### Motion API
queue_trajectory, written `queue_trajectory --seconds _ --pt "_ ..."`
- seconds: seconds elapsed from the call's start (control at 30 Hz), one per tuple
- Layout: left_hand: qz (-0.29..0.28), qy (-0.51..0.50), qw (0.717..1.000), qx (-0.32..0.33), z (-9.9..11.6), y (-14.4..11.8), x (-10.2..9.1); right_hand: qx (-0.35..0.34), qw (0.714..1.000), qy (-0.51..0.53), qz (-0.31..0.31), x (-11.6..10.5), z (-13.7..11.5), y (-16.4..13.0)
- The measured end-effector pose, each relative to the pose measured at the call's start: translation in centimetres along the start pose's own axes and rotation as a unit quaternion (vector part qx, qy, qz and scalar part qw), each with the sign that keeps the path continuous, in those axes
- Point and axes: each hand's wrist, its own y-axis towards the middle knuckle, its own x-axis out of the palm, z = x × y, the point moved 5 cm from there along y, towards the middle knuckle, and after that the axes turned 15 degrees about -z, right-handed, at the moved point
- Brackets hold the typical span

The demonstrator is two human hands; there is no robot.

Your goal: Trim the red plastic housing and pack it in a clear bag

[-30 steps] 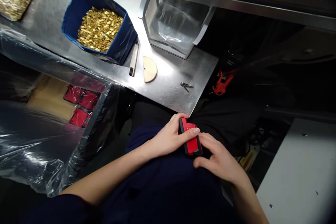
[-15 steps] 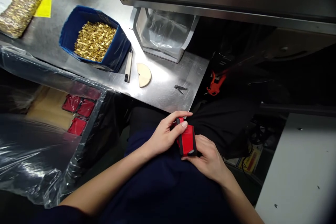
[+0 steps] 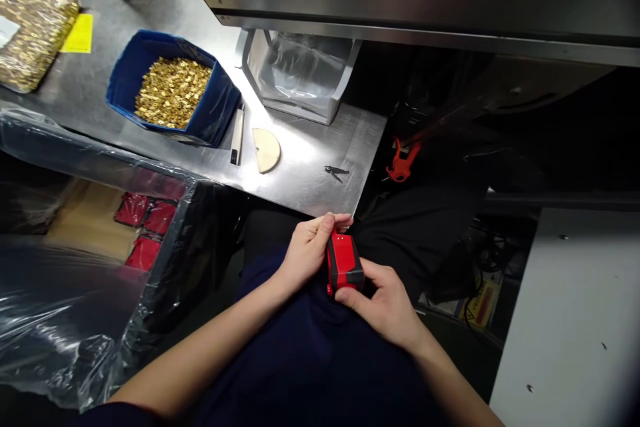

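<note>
Above my lap, both hands hold a boxy red-and-black plastic piece (image 3: 345, 255); its exact kind does not show. My left hand (image 3: 307, 248) is closed at its far left end, thumb bent near the top edge and fingers reaching past the far side. At the near right end, my right hand (image 3: 387, 300) grips it, with the thumb along the near edge and the other fingers hidden behind. Just beyond, on the metal bench (image 3: 300, 193), lie a small metal clipper-like tool (image 3: 336, 172), a pale half-round disc (image 3: 267, 150) and a white-and-black utility knife (image 3: 237, 137).
A blue bin (image 3: 223, 107) of small brass parts and a grey bin (image 3: 327, 110) lined with plastic stand on the bench. A bag of brass parts (image 3: 37, 30) lies far left. At left, a plastic-lined box (image 3: 187, 207) holds red pieces. An orange tool (image 3: 401, 161) hangs right.
The red-and-black piece has been turned in my hands, showing another face. My left thumb has drawn back to its edge, and my right thumb has come up onto the near end. The view shifted slightly.
</note>
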Motion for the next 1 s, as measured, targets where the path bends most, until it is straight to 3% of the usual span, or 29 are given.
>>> queue_trajectory --seconds 0.2,0.33,0.53,0.63,0.73,0.83,0.93,1.0 --pt "-0.143 0.092 0.981 0.095 2.1 -1.2 0.6 0.024 0.996 0.077 0.036 -0.7 -0.3 0.3" --pt "-0.184 0.082 0.975 0.091 2.5 -1.7 0.8 0.046 0.996 0.074 0.027 -0.8 -0.4 0.5" --pt "-0.148 0.057 0.984 0.084 1.7 -1.3 0.9 0.068 0.997 0.042 0.008 -0.5 0.3 0.0" --pt "-0.14 0.067 0.986 0.059 1.1 -1.2 0.8 0.11 0.987 0.077 0.09 -0.5 1.9 -0.4" --pt "-0.167 0.057 0.982 0.062 1.1 -1.1 0.7 0.135 0.96 0.183 0.166 -0.6 3.3 -0.6" --pt "-0.146 0.021 0.988 0.041 0.6 -0.7 0.2 0.09 0.965 0.23 0.09 -0.5 2.6 0.6" --pt "-0.074 -0.083 0.993 -0.036 -0.9 -0.2 -0.5 0.048 0.998 0.051 0.004 -0.9 0.9 1.5" --pt "-0.04 -0.158 0.984 -0.065 -1.6 -0.1 -0.7 0.049 0.995 -0.089 -0.021 -1.0 0.4 1.9"
